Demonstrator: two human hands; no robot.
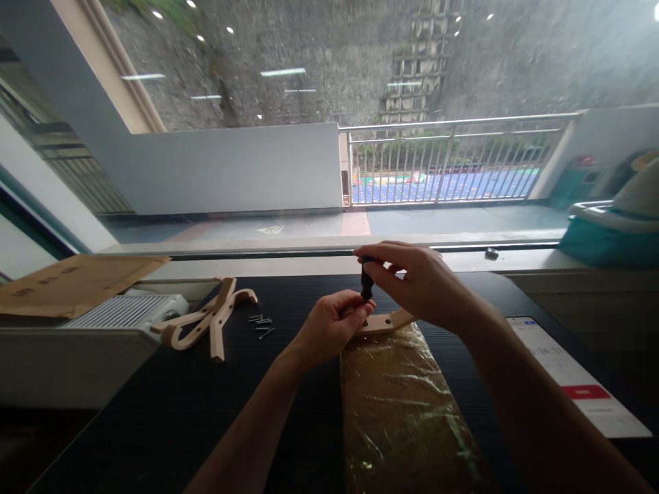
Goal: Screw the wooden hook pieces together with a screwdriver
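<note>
Room beyond the grip

A wide window (309, 103) stood behind the grip; a black table (154, 412) lay beneath, daylight dim.

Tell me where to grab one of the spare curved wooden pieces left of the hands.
Take the curved wooden pieces by the straight leg pointing toward you, coming from above. It lies flat on the black table, clear of the loose screws, while the hooked ends overlap one another.

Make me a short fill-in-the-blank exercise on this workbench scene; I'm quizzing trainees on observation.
1. The right hand grips a small black ____ from above.
2. The left hand pinches at a curved wooden piece lying on a ____-wrapped board.
3. A few loose ____ lie beside the spare wooden pieces on the black table.

Missing words: screwdriver; plastic; screws
</note>
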